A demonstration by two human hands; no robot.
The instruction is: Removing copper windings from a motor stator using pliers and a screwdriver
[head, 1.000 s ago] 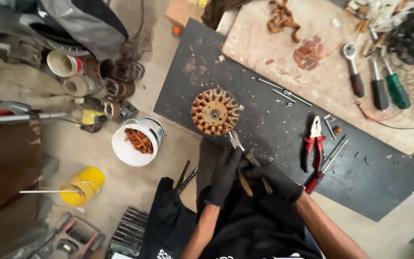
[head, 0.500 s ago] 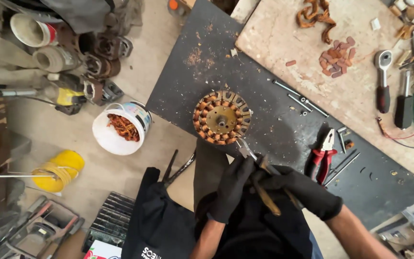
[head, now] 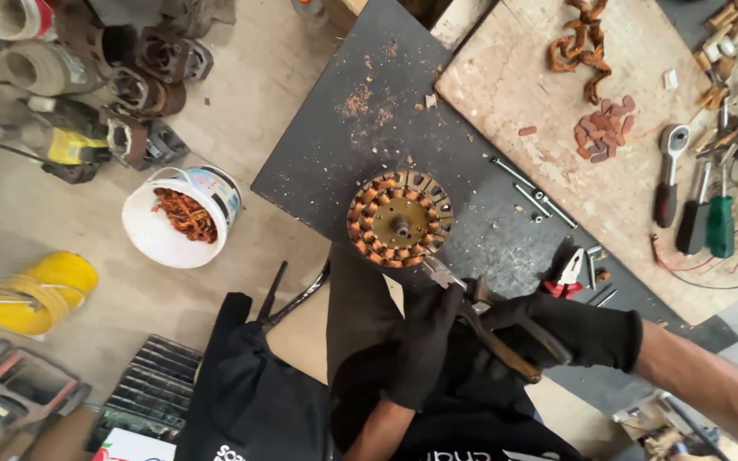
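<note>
A round motor stator (head: pixel 400 219) wound with copper wire lies flat on a black workbench (head: pixel 343 154). Both my hands wear black gloves. My right hand (head: pixel 561 329) grips the handles of a pair of worn pliers (head: pixel 480 312), whose jaws point up at the stator's lower right rim. My left hand (head: pixel 420 341) rests just below the stator, its fingers against the pliers near the jaws.
Red-handled pliers (head: pixel 565 275), loose bolts and screwdrivers (head: pixel 715 218) lie on the bench and wooden board (head: pixel 540 94) to the right. On the floor at left stand a white bucket (head: pixel 183 218) of copper wire, a yellow spool (head: pixel 40 290) and old motor parts.
The view has shifted, so the stator and bench sit further right and lower. My hands stay on the pliers, whose jaws remain at the stator's rim.
</note>
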